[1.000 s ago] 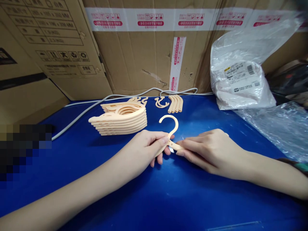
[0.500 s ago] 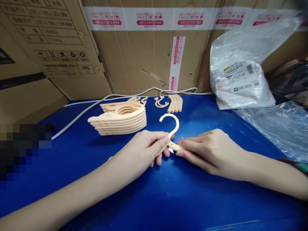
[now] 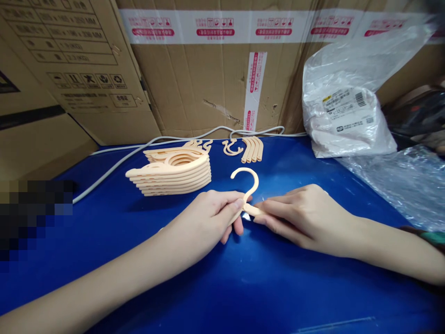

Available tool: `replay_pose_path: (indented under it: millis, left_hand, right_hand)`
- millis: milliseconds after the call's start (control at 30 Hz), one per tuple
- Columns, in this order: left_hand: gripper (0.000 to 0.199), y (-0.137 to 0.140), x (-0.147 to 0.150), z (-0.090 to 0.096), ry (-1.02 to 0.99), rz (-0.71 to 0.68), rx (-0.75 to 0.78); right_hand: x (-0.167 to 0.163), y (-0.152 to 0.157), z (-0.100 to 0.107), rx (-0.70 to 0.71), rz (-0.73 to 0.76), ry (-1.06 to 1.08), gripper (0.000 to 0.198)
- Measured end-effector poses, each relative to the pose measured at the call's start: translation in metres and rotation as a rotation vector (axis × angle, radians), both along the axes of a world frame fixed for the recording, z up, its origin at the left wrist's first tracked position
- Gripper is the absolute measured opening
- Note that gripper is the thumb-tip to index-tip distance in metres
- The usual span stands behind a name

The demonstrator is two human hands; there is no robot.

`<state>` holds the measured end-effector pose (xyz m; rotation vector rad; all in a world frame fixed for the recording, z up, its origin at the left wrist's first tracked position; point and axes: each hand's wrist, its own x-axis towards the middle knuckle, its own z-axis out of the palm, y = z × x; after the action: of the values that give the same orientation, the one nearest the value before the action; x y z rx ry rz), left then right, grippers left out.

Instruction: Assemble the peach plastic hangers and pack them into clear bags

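A cream plastic clothes hanger [image 3: 255,184] is held between both hands over the blue tabletop, its hook pointing away from me. My left hand [image 3: 219,213] pinches it at the base of the hook, thumb on top; much of the left arm piece is hidden under that hand. My right hand [image 3: 299,215] grips the short piece on the right side, fingers closed over its outer end. Just beyond lie loose hanger hooks [image 3: 232,148] and a row of several curved hanger arms [image 3: 252,149].
To the left stands a stack of cream hanger parts [image 3: 170,176]. A grey cable [image 3: 125,160] runs along the back. Cardboard boxes [image 3: 194,83] wall off the far side. A white plastic parcel bag [image 3: 347,111] and clear plastic wrap [image 3: 399,181] lie at right.
The hook has tipped slightly toward me, and the right piece has turned so the hole seen before no longer shows. Both hands keep their hold.
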<state>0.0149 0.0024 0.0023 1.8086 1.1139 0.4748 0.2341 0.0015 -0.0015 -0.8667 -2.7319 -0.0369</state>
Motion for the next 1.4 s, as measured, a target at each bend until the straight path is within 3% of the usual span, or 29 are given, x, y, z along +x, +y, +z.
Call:
replay_pose_path:
  millis: [300, 500, 667, 900, 1133, 1400]
  left_hand:
    - [0.042, -0.002, 0.0, 0.002, 0.082, -0.023, 0.049]
    - [0.024, -0.009, 0.001, 0.004, 0.349, -0.093, 0.36]
    - [0.026, -0.01, 0.002, 0.003, 0.436, -0.17, 0.559]
    - [0.028, -0.008, 0.003, 0.003, 0.507, -0.161, 0.551]
    - [0.027, -0.006, 0.002, 0.005, 0.518, -0.114, 0.547]
    - [0.03, -0.006, 0.001, 0.002, 0.505, -0.073, 0.546]
  right_hand:
    - [0.001, 0.0, -0.001, -0.01, -0.009, 0.01, 0.039]
    - [0.001, 0.0, 0.001, -0.029, 0.006, 0.003, 0.037]
    - [0.003, 0.005, 0.004, -0.054, 0.089, 0.051, 0.025]
    - [0.006, 0.011, 0.011, 0.062, 0.035, 0.086, 0.033]
    - [0.013, 0.016, 0.016, 0.224, -0.04, 0.158, 0.024]
    - [0.011, 0.015, 0.015, 0.193, 0.066, 0.165, 0.022]
